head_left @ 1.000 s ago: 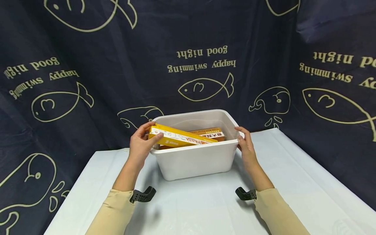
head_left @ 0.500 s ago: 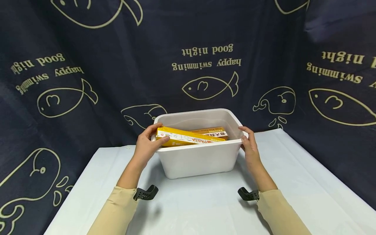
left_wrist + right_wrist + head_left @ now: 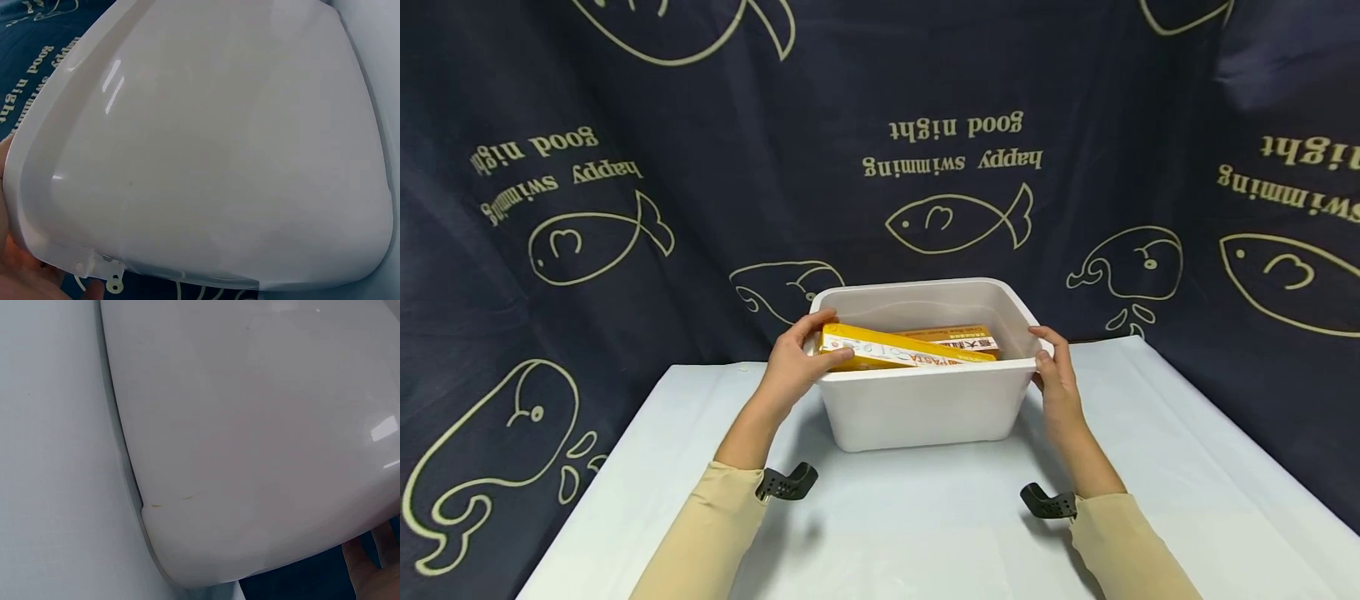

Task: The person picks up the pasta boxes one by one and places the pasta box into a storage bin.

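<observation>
A white plastic bin (image 3: 925, 412) stands on the table in the head view. A yellow pasta box (image 3: 887, 342) lies slanted in it, its left end near the rim. A brown-orange box (image 3: 973, 337) lies partly hidden behind. My left hand (image 3: 793, 358) is at the bin's left corner, pinching the yellow box's left end between thumb and fingers. My right hand (image 3: 1056, 375) grips the bin's right rim. The left wrist view shows mostly the bin's wall (image 3: 212, 150), with part of the hand at lower left. Fingers (image 3: 369, 562) show at lower right in the right wrist view.
A white cloth covers the table (image 3: 925, 525). Behind and on both sides hangs a dark blue curtain (image 3: 820, 150) with fish and whale drawings. Black wrist mounts (image 3: 790, 482) stick out from both sleeves.
The yellow box's left end has sunk lower into the bin, with my left hand on it. My right hand stays on the rim. The whole head view has shifted slightly.
</observation>
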Action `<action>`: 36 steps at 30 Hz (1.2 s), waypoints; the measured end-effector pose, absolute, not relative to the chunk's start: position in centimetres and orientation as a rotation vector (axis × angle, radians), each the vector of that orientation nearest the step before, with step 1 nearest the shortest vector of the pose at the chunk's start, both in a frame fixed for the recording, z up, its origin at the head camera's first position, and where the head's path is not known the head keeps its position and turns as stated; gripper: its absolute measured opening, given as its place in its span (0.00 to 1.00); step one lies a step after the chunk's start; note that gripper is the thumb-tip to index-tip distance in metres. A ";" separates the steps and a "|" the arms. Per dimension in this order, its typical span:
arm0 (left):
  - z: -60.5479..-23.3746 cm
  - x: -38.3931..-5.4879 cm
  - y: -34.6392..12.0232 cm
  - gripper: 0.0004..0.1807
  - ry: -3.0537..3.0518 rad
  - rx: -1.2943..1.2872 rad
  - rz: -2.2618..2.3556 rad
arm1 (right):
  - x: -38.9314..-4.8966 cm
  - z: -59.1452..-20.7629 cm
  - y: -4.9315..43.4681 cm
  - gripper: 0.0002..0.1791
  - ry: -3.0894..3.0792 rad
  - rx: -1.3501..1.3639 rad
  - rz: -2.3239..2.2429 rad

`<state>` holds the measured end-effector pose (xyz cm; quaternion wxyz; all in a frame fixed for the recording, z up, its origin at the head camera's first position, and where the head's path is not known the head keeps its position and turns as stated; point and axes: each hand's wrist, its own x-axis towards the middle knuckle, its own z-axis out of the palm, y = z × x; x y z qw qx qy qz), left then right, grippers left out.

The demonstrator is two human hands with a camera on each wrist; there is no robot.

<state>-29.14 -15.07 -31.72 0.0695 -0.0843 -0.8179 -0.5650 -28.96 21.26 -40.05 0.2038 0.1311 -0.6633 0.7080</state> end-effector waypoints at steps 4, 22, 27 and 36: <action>-31.7 -29.2 -14.6 0.37 -2.474 -0.289 -1.673 | -28.9 -40.0 21.5 0.25 -1.832 0.371 1.984; -33.6 -29.4 -13.3 0.26 -2.250 -0.369 -1.789 | -28.4 -39.9 22.8 0.26 -1.847 0.345 1.967; -34.1 -29.1 -12.8 0.25 -2.178 -0.396 -1.853 | -28.0 -39.7 23.3 0.26 -1.838 0.337 1.968; -35.2 -28.3 -12.7 0.23 -2.190 -0.409 -1.799 | -27.6 -39.5 24.2 0.26 -1.882 0.310 1.936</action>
